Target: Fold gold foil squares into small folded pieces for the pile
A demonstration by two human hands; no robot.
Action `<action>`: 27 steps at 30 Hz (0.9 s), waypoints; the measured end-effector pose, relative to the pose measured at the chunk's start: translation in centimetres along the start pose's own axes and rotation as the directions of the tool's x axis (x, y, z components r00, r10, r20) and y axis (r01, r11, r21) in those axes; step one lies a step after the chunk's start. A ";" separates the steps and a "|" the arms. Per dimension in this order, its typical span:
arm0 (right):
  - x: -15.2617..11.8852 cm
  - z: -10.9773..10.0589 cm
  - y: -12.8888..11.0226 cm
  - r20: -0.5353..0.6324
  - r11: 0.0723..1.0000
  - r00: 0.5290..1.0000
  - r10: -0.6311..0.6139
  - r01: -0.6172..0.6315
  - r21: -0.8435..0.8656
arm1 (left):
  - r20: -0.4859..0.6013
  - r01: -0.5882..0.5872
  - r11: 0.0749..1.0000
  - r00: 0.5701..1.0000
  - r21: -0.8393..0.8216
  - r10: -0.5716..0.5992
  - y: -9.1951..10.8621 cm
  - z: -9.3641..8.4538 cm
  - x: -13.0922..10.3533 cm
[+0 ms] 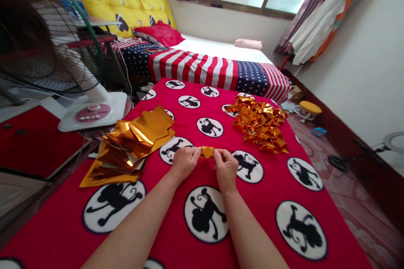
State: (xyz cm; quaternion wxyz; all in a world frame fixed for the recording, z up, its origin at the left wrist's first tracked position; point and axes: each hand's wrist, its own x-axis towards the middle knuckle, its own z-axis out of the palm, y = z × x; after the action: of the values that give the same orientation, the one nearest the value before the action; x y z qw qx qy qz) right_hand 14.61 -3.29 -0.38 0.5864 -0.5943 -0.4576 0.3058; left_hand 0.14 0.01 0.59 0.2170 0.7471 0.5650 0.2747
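Over the cloth [263, 201], a foil piece [207, 152] is pinched by left hand [185, 162] and right hand [226, 167], both nearly closed — might be torn if overpulled.

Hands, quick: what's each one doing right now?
Left hand: closed, pinching one end of the gold piece.
Right hand: closed, pinching the other end.

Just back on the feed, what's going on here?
A person's left hand and right hand pinch a small folded gold piece by its two ends, above a red cloth. On the cloth, a loose pile of gold sheets lies to the left, and a heap of folded gold pieces lies to the right.
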 end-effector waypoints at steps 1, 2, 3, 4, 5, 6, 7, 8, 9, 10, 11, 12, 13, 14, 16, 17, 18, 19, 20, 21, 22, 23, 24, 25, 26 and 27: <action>0.0 0.0 0.0 0.005 1.000 1.000 -0.009 0.009 -0.013 | -0.009 0.011 1.000 1.000 -0.011 -0.011 0.0 0.0 0.0; -0.1 0.0 0.0 0.010 1.000 1.000 -0.016 0.017 -0.023 | -0.017 0.017 1.000 1.000 -0.020 -0.018 0.0 0.0 0.0; -0.1 0.0 0.0 0.012 0.999 1.000 -0.020 0.020 -0.029 | -0.021 0.019 1.000 1.000 -0.024 -0.020 0.0 0.0 0.0; -0.1 0.0 -0.1 0.011 0.999 1.000 -0.018 0.018 -0.026 | -0.019 0.014 1.000 1.000 -0.024 -0.015 0.0 0.0 0.0; -0.1 0.1 -0.1 0.007 1.000 1.000 -0.011 0.011 -0.014 | -0.011 0.005 1.000 1.000 -0.020 -0.005 0.0 0.0 0.0; -0.1 0.1 -0.2 0.001 1.000 1.000 0.000 0.000 0.004 | 0.003 -0.010 1.000 1.000 -0.017 0.010 0.0 -0.1 0.0; -0.1 0.1 -0.2 -0.005 1.000 1.000 0.014 -0.014 0.024 | 0.020 -0.026 1.000 0.999 -0.014 0.026 0.1 -0.1 -0.1; -0.1 0.1 -0.3 -0.008 0.999 1.000 0.027 -0.027 0.045 | 0.035 -0.037 0.999 0.999 -0.012 0.038 0.1 -0.1 -0.1; 0.0 0.0 -0.3 -0.007 0.997 0.999 0.039 -0.038 0.064 | 0.044 -0.042 0.999 0.998 -0.012 0.043 0.1 -0.2 -0.1; 0.0 0.0 -0.4 -0.002 0.996 0.999 0.048 -0.047 0.080 | 0.046 -0.040 0.999 0.998 -0.014 0.040 0.1 -0.2 -0.1; 0.1 0.0 -0.3 0.006 0.994 0.998 0.055 -0.055 0.093 | 0.041 -0.030 0.999 0.999 -0.017 0.031 0.1 -0.2 -0.1; 0.1 0.0 -0.3 0.014 0.993 0.998 0.059 -0.060 0.102 | 0.030 -0.017 1.000 0.999 -0.024 0.018 0.1 -0.2 0.0; 0.2 -0.1 -0.3 0.020 0.992 0.998 0.061 -0.063 0.107 | 0.016 -0.004 1.000 1.000 -0.031 0.005 0.1 -0.3 0.0; 0.3 -0.1 -0.3 0.022 0.992 0.998 0.061 -0.063 0.108 | -0.002 0.008 0.999 1.000 -0.036 -0.008 0.1 -0.3 0.0; 0.3 -0.3 -0.2 0.016 0.993 0.998 0.059 -0.060 0.100 | -0.057 0.034 0.999 0.998 -0.029 -0.035 0.1 -0.3 0.0; 0.4 -0.3 -0.2 0.012 0.994 0.998 0.059 -0.060 0.092 | -0.086 0.044 0.999 0.995 -0.015 -0.045 0.1 -0.3 0.0; 0.4 -0.3 -0.2 0.009 0.995 0.998 0.058 -0.059 0.085 | -0.111 0.049 0.999 0.993 0.003 -0.049 0.1 -0.2 0.0; 0.4 -0.4 -0.2 0.006 0.995 0.998 0.058 -0.058 0.077 | -0.126 0.048 0.999 0.991 0.024 -0.045 0.2 -0.2 0.0; 0.4 -0.4 -0.2 0.006 0.996 0.998 0.056 -0.056 0.067 | -0.132 0.040 0.998 0.991 0.044 -0.034 0.2 -0.2 0.0; 0.4 -0.4 -0.1 0.008 0.997 0.999 0.051 -0.051 0.057 | -0.127 0.026 0.998 0.992 0.064 -0.018 0.2 -0.1 -0.1; 0.4 -0.3 0.0 0.011 0.998 0.999 0.043 -0.043 0.045 | -0.117 0.012 0.996 0.993 0.084 -0.002 0.3 -0.1 -0.1; 0.3 -0.3 0.1 0.014 0.999 0.999 0.032 -0.032 0.031 | -0.109 0.001 0.995 0.994 0.102 0.010 0.3 0.0 -0.1; 0.3 -0.3 0.2 0.020 1.000 1.000 0.019 -0.019 0.015 | -0.104 -0.005 0.993 0.994 0.117 0.018 0.3 0.0 -0.2; 0.3 -0.2 0.3 0.028 1.000 1.000 0.003 -0.002 -0.005 | -0.101 -0.008 0.992 0.995 0.127 0.021 0.3 0.0 -0.2; 0.3 -0.1 0.4 0.036 0.999 0.999 -0.016 0.017 -0.029 | -0.099 -0.008 0.991 0.995 0.132 0.022 0.3 0.1 -0.2; 0.2 -0.1 0.4 0.042 0.998 0.998 -0.038 0.040 -0.056 | -0.097 -0.008 0.991 0.995 0.133 0.021 0.3 0.1 -0.2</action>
State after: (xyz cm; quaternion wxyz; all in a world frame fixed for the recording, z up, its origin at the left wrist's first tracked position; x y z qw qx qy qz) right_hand 14.85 -3.08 -0.74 0.5656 -0.5952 -0.4895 0.2936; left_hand 0.37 -0.24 0.70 0.1369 0.7497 0.5865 0.2744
